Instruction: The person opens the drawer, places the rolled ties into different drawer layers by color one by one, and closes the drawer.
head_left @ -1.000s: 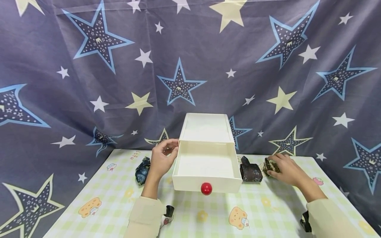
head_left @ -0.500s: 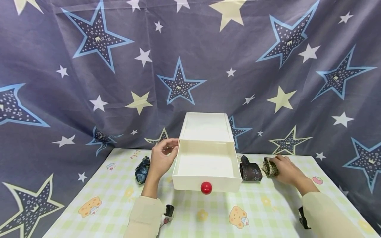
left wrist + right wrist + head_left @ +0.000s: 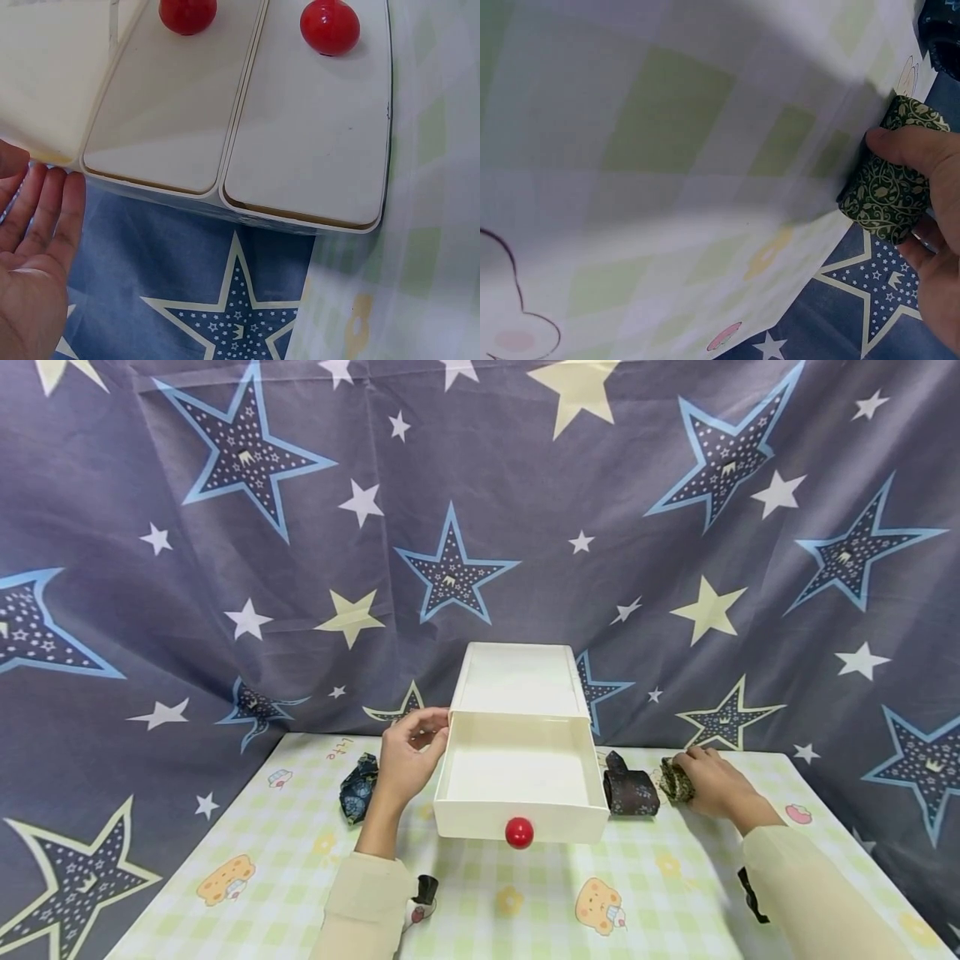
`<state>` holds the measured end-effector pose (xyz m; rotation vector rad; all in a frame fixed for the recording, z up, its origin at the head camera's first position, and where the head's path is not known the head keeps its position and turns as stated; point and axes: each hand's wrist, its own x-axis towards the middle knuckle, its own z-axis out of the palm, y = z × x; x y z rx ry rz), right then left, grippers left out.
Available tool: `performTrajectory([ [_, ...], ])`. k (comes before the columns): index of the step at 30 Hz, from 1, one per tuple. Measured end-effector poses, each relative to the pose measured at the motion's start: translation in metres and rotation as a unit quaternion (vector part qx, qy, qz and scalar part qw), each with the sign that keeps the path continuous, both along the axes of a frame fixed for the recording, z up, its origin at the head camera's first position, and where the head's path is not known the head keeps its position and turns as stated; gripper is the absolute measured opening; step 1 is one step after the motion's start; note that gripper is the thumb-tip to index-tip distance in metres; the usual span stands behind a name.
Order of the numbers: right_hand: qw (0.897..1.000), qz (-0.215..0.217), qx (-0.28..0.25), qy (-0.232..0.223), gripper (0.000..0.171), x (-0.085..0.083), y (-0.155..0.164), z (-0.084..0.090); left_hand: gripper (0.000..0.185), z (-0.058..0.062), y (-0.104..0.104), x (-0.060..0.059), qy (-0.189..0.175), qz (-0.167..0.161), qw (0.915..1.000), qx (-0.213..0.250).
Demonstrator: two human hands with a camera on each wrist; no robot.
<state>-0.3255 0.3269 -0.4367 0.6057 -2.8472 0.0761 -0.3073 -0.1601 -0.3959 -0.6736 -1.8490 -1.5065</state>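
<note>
A white drawer box (image 3: 517,681) stands at the table's middle, its top drawer (image 3: 521,814) pulled out with a red knob (image 3: 519,832). My left hand (image 3: 420,735) rests against the box's left side with relaxed fingers (image 3: 52,202), holding nothing. Two lower drawer fronts with red knobs (image 3: 328,26) show in the left wrist view. My right hand (image 3: 693,774) grips a green patterned fabric roll (image 3: 675,782) on the table right of the box, thumb (image 3: 911,146) over the roll (image 3: 885,199). A dark brown roll (image 3: 630,792) lies between it and the drawer.
A dark blue roll (image 3: 357,787) lies left of the box, behind my left wrist. The table wears a yellow-green checked cloth (image 3: 525,902) with cartoon prints. A star-printed blue curtain (image 3: 225,568) hangs close behind and to both sides.
My right hand has drawn a little to the left and back with the green roll and closed round it. The left hand and the drawer have not moved.
</note>
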Motion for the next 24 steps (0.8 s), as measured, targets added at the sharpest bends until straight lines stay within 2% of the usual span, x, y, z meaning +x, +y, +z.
performTrajectory([
  [5,1.0,-0.011,0.02,-0.016,0.059,-0.003,-0.003,0.001,0.026,-0.002,-0.002,-0.001,0.005,-0.008,0.9999,0.003],
  [9,0.999,-0.021,0.033,-0.03,0.06,-0.005,-0.003,0.003,0.024,0.012,0.003,0.014,0.004,0.001,1.0,-0.005],
  [12,0.999,-0.025,0.03,-0.03,0.062,-0.006,-0.003,0.002,0.024,0.015,0.005,0.016,-0.007,0.012,0.9998,-0.012],
  [17,1.0,-0.021,0.017,-0.011,0.056,-0.008,0.0,-0.001,0.027,0.001,0.001,0.001,-0.013,0.016,0.9998,-0.009],
  [24,1.0,-0.022,0.021,-0.002,0.052,-0.011,-0.001,-0.004,0.026,-0.001,-0.002,-0.001,-0.009,0.001,1.0,0.0],
])
